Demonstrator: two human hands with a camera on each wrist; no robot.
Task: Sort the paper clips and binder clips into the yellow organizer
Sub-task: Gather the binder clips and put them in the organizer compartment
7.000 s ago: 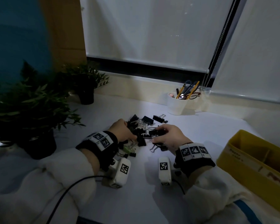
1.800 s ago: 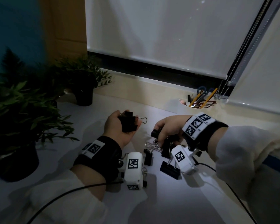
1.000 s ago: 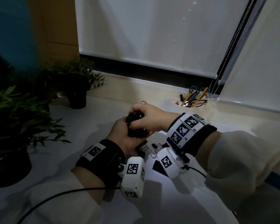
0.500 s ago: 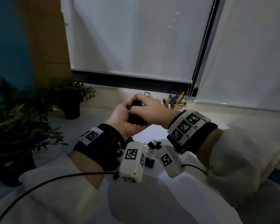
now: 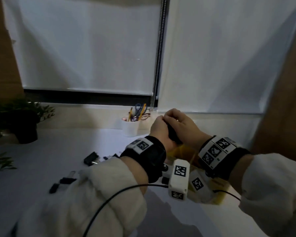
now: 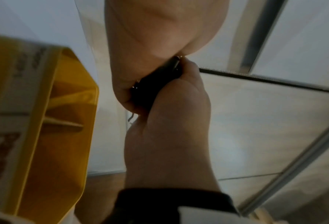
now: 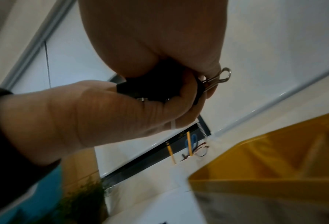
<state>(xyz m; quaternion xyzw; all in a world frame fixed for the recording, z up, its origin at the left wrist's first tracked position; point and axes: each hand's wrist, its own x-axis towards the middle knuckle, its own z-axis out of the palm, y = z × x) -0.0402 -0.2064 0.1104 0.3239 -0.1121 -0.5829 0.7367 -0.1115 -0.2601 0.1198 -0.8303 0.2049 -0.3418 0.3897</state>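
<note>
White roller blinds back the worktop. Both hands, left hand and right hand, clench together around black binder clips, apparently several, wire loops protruding, above the glossy yellow organizer.

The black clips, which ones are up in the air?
The bunch of binder clips cupped between left hand and right hand; the others lie on the table.

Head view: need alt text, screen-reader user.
Both hands, left hand and right hand, are cupped together around black binder clips, raised above the yellow organizer. More clips lie scattered on the white table at left, with a white pencil cup behind.
</note>
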